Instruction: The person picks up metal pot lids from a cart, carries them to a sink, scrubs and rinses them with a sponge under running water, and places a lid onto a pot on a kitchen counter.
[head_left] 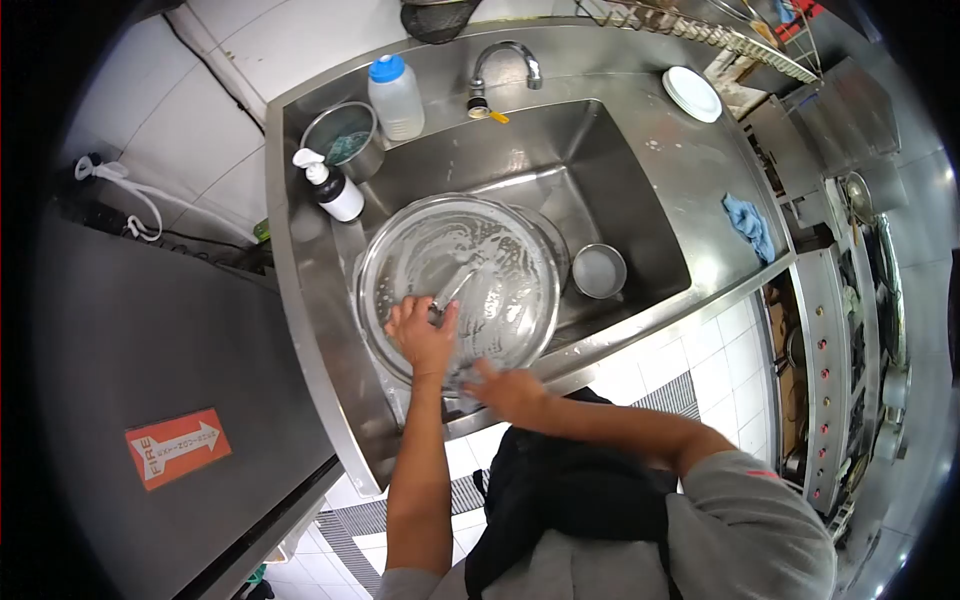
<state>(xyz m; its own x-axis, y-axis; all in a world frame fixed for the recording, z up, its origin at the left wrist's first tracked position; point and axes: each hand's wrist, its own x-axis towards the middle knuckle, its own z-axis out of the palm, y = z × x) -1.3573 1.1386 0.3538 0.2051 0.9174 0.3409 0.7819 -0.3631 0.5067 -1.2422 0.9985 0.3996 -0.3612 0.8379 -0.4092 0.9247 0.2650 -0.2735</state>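
A large round metal lid, streaked with suds, lies over the left part of the sink and its edge. My left hand is on the lid, its fingers closed around the near end of the handle. My right hand is at the lid's near rim, smeared by motion. Whether it holds anything is hidden. Beneath the lid, on its right side, part of another round metal vessel shows. A small round metal pot with whitish liquid stands in the sink to the right.
A pump bottle, a metal pot and a blue-capped plastic bottle stand along the sink's left and back edges. The faucet arches behind. White plates and a blue cloth lie on the right counter.
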